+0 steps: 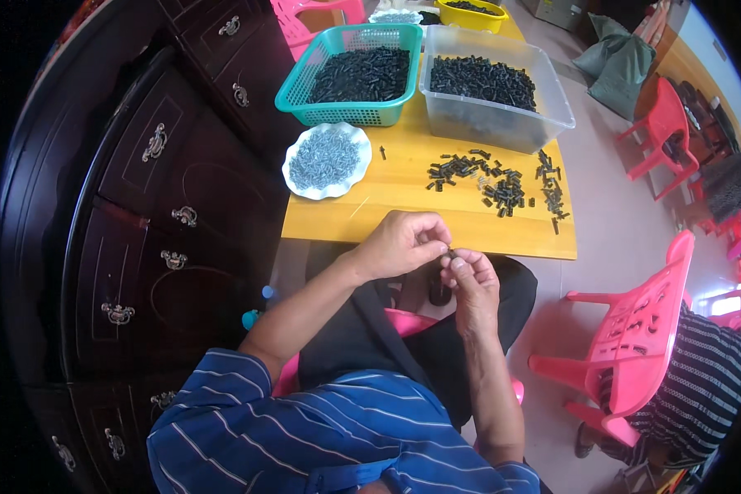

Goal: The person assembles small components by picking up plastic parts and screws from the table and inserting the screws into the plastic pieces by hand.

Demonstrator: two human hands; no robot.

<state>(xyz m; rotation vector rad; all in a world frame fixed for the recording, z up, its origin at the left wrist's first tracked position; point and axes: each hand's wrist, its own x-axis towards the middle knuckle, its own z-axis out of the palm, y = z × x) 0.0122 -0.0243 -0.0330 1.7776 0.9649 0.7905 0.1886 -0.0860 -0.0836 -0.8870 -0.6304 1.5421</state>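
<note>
My left hand (405,241) and my right hand (474,280) meet just in front of the table's near edge, above my lap. The fingertips of both are pinched together around a small black part, mostly hidden between them. On the yellow wooden table (387,189), loose small black tubular parts (502,191) lie scattered beyond my right hand. A white scalloped plate (292,177) heaped with small clear pieces (325,158) stands beyond my left hand. One single black part (383,152) lies beside that plate.
A teal basket (350,114) and a clear plastic bin (494,130), both full of black parts, stand at the back. Behind them is a yellow basin (469,18). Dark wooden drawers (165,156) line the left. A pink chair (626,346) stands at right, with a person in striped clothing (700,379) beside it.
</note>
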